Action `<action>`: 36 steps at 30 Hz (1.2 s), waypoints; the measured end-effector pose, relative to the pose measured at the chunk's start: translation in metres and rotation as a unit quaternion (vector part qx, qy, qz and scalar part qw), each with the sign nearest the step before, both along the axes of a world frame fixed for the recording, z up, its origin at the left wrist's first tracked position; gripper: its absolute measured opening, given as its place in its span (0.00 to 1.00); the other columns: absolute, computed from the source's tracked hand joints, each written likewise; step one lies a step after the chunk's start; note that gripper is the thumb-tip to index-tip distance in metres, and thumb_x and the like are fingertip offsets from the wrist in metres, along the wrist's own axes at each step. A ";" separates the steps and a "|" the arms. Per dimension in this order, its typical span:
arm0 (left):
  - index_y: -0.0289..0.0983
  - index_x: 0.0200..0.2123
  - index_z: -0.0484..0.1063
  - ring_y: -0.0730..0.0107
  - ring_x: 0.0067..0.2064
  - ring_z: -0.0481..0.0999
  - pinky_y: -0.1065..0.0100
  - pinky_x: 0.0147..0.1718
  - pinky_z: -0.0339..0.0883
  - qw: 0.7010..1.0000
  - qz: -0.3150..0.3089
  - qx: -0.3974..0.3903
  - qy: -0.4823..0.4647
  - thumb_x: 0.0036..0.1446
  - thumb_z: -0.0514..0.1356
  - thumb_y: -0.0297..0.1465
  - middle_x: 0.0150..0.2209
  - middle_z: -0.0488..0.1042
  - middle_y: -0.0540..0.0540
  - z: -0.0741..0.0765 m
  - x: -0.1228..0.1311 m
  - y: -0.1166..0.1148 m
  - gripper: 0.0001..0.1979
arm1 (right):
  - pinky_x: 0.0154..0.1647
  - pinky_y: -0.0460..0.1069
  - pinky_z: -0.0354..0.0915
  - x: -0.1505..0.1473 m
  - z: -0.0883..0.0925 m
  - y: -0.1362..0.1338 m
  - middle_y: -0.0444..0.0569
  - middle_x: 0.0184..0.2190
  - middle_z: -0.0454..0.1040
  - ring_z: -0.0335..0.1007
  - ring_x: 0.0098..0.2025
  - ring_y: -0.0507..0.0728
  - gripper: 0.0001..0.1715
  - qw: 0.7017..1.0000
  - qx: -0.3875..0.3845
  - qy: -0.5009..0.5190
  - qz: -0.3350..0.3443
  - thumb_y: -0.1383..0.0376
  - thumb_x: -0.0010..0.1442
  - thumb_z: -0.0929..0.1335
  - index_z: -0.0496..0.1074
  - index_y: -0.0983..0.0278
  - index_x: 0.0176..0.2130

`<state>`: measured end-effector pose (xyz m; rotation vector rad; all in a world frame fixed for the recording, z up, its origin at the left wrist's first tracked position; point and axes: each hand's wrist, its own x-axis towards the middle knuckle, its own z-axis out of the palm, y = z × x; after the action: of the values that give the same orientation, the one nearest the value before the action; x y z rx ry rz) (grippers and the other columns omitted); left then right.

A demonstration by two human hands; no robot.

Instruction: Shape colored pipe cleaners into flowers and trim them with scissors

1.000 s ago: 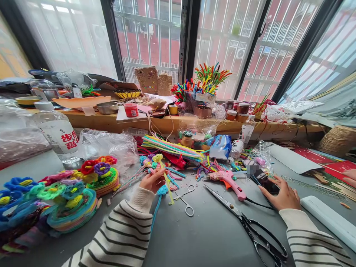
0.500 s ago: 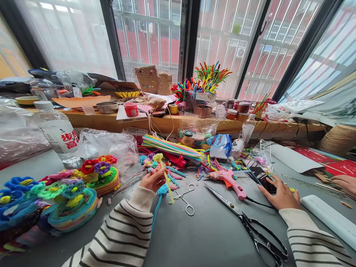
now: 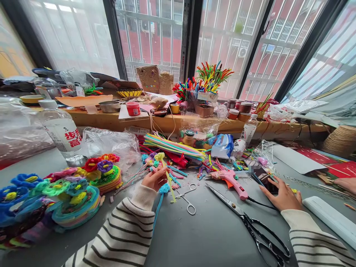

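My left hand (image 3: 155, 180) is closed in a pinch around a yellow pipe-cleaner flower (image 3: 159, 157), whose pale yellow stem slants down past the fingers. Beside that hand lies a blue pipe-cleaner flower (image 3: 164, 188) with a long blue stem, partly behind the sleeve. Small silver scissors (image 3: 191, 209) rest just right of the stem. My right hand (image 3: 285, 194) lies with fingers spread over the near end of a dark phone (image 3: 259, 173); its fingertips touch the phone, and part of the screen is covered. Left of this hand is a pink glue gun (image 3: 232, 182).
Large black-handled scissors (image 3: 236, 209) lie point-away in front of the right hand. Finished fuzzy flowers (image 3: 75, 187) crowd the left side near a bottle (image 3: 61, 129). A pipe-cleaner bundle (image 3: 174, 146) lies behind. Another person's hand (image 3: 346, 183) is at the right edge, beyond a white bar (image 3: 328, 215).
The whole view has shifted slightly to the right. Both hands keep nearly the same places and poses, with the yellow flower still in my left hand.
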<state>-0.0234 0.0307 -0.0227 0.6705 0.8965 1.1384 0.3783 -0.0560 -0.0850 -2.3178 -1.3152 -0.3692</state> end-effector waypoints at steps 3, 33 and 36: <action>0.33 0.18 0.69 0.80 0.20 0.67 0.79 0.17 0.61 1.000 0.004 -0.003 -0.001 0.33 0.64 0.29 0.19 0.68 0.50 0.001 0.000 -0.001 0.06 | 0.47 0.67 0.43 0.001 -0.001 0.000 0.54 0.46 0.65 0.57 0.48 0.67 0.37 1.000 -0.003 0.001 0.000 0.46 0.44 0.57 0.54 0.65 0.49; 0.33 0.17 0.70 0.80 0.20 0.66 0.80 0.17 0.62 1.000 -0.003 -0.002 0.005 0.38 0.61 0.27 0.18 0.68 0.50 0.001 0.001 -0.001 0.04 | 0.47 0.67 0.42 0.019 -0.013 0.005 0.53 0.47 0.64 0.55 0.49 0.68 0.39 0.999 -0.034 0.007 -0.011 0.45 0.41 0.59 0.55 0.64 0.48; 0.32 0.17 0.70 0.80 0.20 0.67 0.80 0.17 0.62 1.000 -0.001 -0.006 0.002 0.37 0.62 0.27 0.19 0.68 0.50 0.001 0.000 -0.001 0.04 | 0.47 0.67 0.42 0.018 -0.013 0.005 0.53 0.46 0.64 0.56 0.48 0.67 0.38 1.000 -0.015 -0.004 -0.004 0.46 0.42 0.59 0.54 0.64 0.48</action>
<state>-0.0230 0.0294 -0.0213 0.6641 0.9047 1.1292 0.3966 -0.0514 -0.0982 -2.3483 -1.3246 -0.3644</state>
